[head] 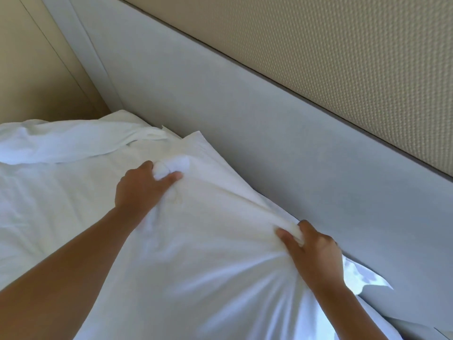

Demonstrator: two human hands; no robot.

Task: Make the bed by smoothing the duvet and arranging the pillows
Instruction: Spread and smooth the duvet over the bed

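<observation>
1. On my feed I see one white pillow (215, 241). It is plump, and its cover is smooth in the middle but drawn into tight folds that fan out from each grasp.
2. The pillow lies along the base of the grey headboard (245, 123), with its long edge touching the padding. At the far end a pointed corner of the cover rests against the headboard.
3. The left hand (143, 190) is clenched on the pillow's upper face, on the side away from the headboard, with a wad of cover bunched between thumb and fingers.
4. The right hand (316, 253) grips the pillow's edge right against the headboard, its fingers curled round a gathered ridge of fabric.
5. The pillow spans between both hands and runs on beneath the forearms.
6. Farther along the headboard, past the pillow's corner, lies crumpled white bedding (61, 141). I cannot tell whether it is the duvet or a second pillow.
7. Out from the headboard, beside the left hand, the white sheet (31, 209) is lightly creased.
</observation>
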